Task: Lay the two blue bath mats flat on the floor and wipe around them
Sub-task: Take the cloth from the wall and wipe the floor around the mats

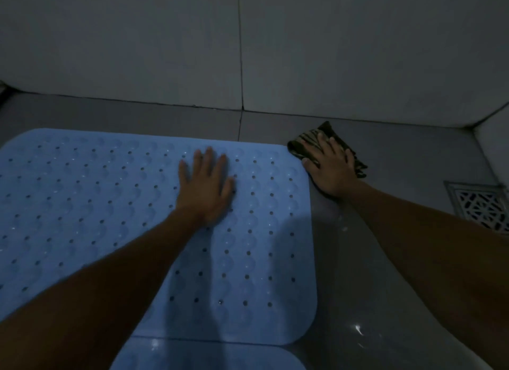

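Observation:
A light blue bath mat [96, 199] with rows of small holes lies flat on the grey floor. My left hand [205, 185] presses flat on it, fingers straight and spread, near its far right part. The rounded corner of a second blue mat [220, 354] shows at the bottom edge, just below the first. My right hand [330, 171] lies with straight fingers on a dark striped cloth [300, 145], pressing it on the floor beside the first mat's far right corner.
A metal floor drain grate [482, 207] sits at the right. Grey tiled walls [248, 39] meet the floor close behind the mat and on the right. The floor [344, 287] to the right of the mats looks wet and shiny.

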